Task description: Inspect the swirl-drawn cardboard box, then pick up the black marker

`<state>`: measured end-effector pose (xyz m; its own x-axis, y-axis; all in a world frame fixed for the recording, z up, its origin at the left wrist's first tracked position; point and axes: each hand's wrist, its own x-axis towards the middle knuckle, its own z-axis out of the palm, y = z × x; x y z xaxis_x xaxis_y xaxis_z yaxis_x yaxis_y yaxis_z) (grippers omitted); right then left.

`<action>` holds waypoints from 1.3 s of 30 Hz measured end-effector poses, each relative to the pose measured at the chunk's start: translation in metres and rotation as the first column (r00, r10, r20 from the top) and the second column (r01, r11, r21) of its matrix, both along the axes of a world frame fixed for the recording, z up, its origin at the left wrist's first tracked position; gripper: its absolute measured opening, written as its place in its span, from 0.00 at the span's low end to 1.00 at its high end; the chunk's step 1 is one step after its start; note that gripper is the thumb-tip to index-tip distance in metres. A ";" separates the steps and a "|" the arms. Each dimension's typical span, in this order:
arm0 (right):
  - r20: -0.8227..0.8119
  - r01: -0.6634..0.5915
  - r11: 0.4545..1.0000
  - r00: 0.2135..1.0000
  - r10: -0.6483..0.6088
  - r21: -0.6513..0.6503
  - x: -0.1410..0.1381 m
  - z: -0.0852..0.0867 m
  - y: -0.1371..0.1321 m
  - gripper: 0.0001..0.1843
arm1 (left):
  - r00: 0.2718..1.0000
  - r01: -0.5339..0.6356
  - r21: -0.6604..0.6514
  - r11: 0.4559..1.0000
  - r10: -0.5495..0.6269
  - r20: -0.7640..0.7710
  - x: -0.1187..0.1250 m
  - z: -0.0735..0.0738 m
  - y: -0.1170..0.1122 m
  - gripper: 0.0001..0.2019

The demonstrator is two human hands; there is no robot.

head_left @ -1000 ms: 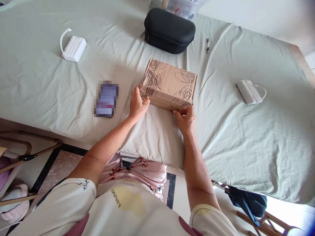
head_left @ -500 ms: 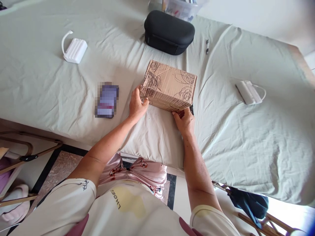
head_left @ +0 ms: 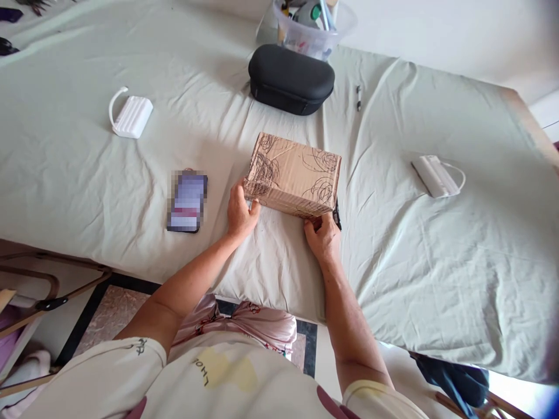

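Observation:
A cardboard box (head_left: 297,169) with black scribbled circles on its faces lies on the cloth-covered table in front of me. My left hand (head_left: 241,210) grips its left end near the front corner, thumb against the front side and fingers around the end. At the front right corner, my right hand (head_left: 323,237) is closed on the lower edge, its fingertips partly hidden beneath the box. A narrow black item (head_left: 337,216) shows beside that corner by the right hand; its kind is unclear.
A black zip case (head_left: 292,78) stands behind the box, before a clear plastic tub (head_left: 305,32). Left are a phone (head_left: 187,202) and a white power bank (head_left: 134,117); right are a pen (head_left: 358,98) and another power bank (head_left: 438,176). The table's front edge is close to me.
The view has tilted up, so everything sits lower in the picture and more of the tub shows. Both hands keep much the same hold on the box.

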<state>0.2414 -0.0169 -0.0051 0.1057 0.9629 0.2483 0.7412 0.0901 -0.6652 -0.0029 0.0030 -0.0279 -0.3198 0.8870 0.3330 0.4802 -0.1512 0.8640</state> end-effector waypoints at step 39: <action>0.064 0.134 0.976 0.990 -0.125 -0.170 0.013 0.006 -0.025 0.13 | 0.993 -0.079 0.009 0.997 0.078 0.083 0.010 0.019 -0.042 0.20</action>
